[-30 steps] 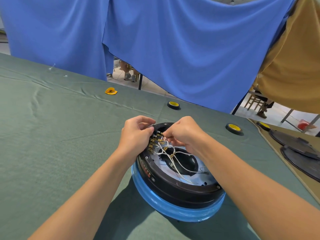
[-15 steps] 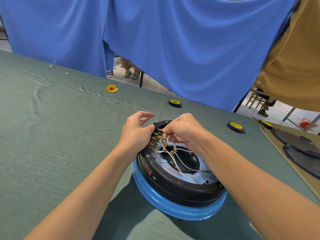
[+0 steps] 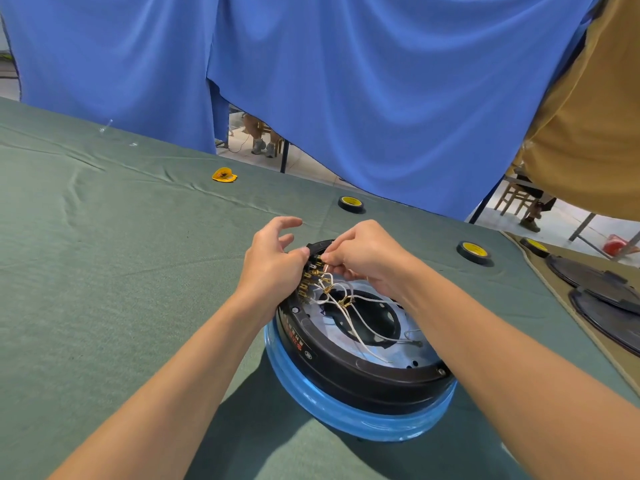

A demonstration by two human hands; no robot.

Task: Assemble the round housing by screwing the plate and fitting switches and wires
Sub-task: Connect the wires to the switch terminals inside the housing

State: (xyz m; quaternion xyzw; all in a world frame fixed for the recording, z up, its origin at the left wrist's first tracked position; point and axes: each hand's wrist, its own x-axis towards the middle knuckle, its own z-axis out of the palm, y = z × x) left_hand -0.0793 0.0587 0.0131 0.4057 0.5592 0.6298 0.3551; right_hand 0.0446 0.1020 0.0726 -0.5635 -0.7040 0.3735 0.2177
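Note:
The round black housing (image 3: 349, 370) sits on a blue wrapped base (image 3: 346, 410) on the green cloth. Inside lies a pale plate (image 3: 388, 348) with a dark central opening. White wires (image 3: 349, 306) with brass terminals run to a row of switch terminals (image 3: 306, 284) at the housing's far left rim. My right hand (image 3: 367, 258) pinches a wire terminal at that row. My left hand (image 3: 273, 261) presses its thumb against the rim beside the terminals, its fingers lifted and spread.
Three black-and-yellow tape rolls (image 3: 350, 203) (image 3: 474, 252) (image 3: 535, 246) lie beyond the housing. A yellow scrap (image 3: 224, 175) is at far left. Dark round covers (image 3: 602, 299) lie on the tan cloth at right. Blue curtains hang behind the table.
My left hand's fingers have uncurled and lifted away from the terminals, leaving the thumb at the rim. My right hand stays pinching at the terminal row.

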